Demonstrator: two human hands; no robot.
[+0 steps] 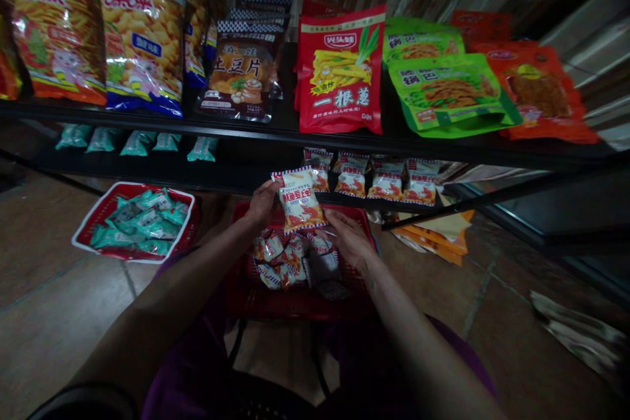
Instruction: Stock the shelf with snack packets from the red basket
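Observation:
A small white and orange snack bag (pixel 299 200) is held upright above a red basket (pixel 295 307) between my knees. My left hand (pixel 264 202) is closed on the bag's left edge. My right hand (pixel 348 236) is at its lower right corner, thumb against the bag, fingers partly hidden. Inside the basket lie several matching snack bags (pixel 290 259), jumbled together. Just beyond my hands, a row of the same bags (pixel 352 174) stands on the lower shelf (pixel 231 177).
To the left, a white-rimmed red basket (pixel 75 236) holds several teal packets (pixel 142 223). Larger snack bags (pixel 342 72) line the upper shelf (pixel 246 131), whose edge overhangs the lower one. Teal packets (pixel 140 142) sit at the lower shelf's left. Orange and cream sheets (pixel 438 236) lie on the floor.

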